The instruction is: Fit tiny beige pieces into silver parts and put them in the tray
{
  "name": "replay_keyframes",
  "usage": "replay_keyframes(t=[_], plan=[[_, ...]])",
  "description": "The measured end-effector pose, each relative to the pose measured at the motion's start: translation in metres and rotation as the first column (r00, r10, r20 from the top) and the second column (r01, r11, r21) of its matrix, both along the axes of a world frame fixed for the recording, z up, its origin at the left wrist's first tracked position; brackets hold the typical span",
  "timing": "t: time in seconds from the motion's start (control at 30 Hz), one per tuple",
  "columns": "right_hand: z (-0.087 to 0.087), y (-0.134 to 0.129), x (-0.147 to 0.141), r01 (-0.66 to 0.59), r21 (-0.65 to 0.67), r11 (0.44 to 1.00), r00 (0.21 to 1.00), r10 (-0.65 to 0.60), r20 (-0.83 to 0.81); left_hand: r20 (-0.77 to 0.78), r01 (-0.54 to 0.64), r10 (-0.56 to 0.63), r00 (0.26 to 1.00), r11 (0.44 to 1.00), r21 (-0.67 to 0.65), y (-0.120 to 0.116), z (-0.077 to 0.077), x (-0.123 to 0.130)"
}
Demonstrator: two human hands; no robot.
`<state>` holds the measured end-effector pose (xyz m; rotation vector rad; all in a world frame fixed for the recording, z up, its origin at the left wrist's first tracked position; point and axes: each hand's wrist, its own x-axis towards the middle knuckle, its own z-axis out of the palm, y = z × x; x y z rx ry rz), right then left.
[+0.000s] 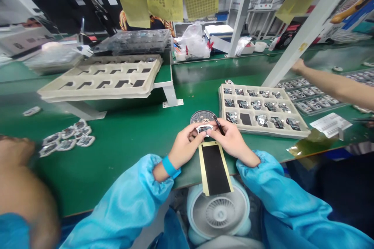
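Note:
Between the fingertips of both my hands is a small white-rimmed electronic part with dark circuitry inside. My left hand is closed on its left side, the thumb on the near edge. My right hand pinches the right side and also keeps a slim black tool, apparently tweezers, tucked along the fingers. Just beyond the hands sits a round dark dish with tiny pale pieces. Below them a black sheet with yellow borders reaches over the table edge.
Right of my hands stands a beige tray of circuit parts. Several white-rimmed parts lie at left. A raised beige tray is behind them. Co-workers' arms reach in at left and right. A fan is below the edge.

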<state>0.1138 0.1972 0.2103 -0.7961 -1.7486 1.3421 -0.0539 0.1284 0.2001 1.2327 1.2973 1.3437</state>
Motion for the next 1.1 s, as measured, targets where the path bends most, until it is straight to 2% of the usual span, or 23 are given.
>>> replay_keyframes(t=[0.1, 0.27, 0.4, 0.6, 0.7, 0.8, 0.87, 0.93, 1.0, 1.1], plan=[[-0.003, -0.005, -0.002, 0.01, -0.04, 0.999, 1.0, -0.01, -0.015, -0.079, -0.021, 0.022, 0.997, 1.0, 0.017, -0.002, 0.0, 0.001], [-0.005, -0.015, -0.003, 0.031, -0.088, 0.996, 0.995, -0.039, -0.095, -0.063, -0.048, 0.05, 0.997, 0.998, 0.039, -0.006, 0.006, 0.004], [-0.005, -0.021, -0.003, 0.031, -0.089, 0.996, 0.991, -0.042, -0.13, -0.099, -0.105, 0.11, 0.989, 0.993, 0.051, -0.011, 0.007, 0.008], [-0.011, -0.021, -0.001, 0.061, -0.077, 0.995, 0.99, -0.07, -0.12, -0.117, -0.132, 0.14, 0.983, 0.989, 0.07, -0.013, 0.003, 0.014], [-0.011, -0.016, 0.006, 0.024, -0.012, 1.0, 0.999, -0.024, -0.025, -0.256, -0.134, 0.157, 0.954, 0.985, 0.105, -0.013, 0.005, 0.013], [-0.006, -0.01, 0.016, 0.015, 0.182, 0.983, 0.994, -0.034, 0.102, -0.388, -0.105, 0.157, 0.908, 0.983, 0.151, -0.014, 0.009, 0.011], [-0.001, -0.007, 0.021, 0.016, 0.358, 0.934, 0.993, -0.058, 0.107, -0.429, -0.087, 0.157, 0.889, 0.98, 0.179, -0.014, 0.01, 0.01], [0.003, -0.004, 0.023, 0.007, 0.48, 0.877, 0.995, -0.054, 0.085, -0.445, -0.072, 0.152, 0.882, 0.979, 0.192, -0.014, 0.01, 0.01], [0.006, -0.003, 0.024, -0.014, 0.508, 0.861, 0.994, -0.042, 0.098, -0.44, -0.062, 0.139, 0.887, 0.981, 0.184, -0.013, 0.008, 0.009], [0.006, -0.001, 0.025, -0.035, 0.474, 0.88, 0.993, -0.024, 0.118, -0.436, -0.055, 0.12, 0.892, 0.986, 0.158, -0.011, 0.004, 0.007]])
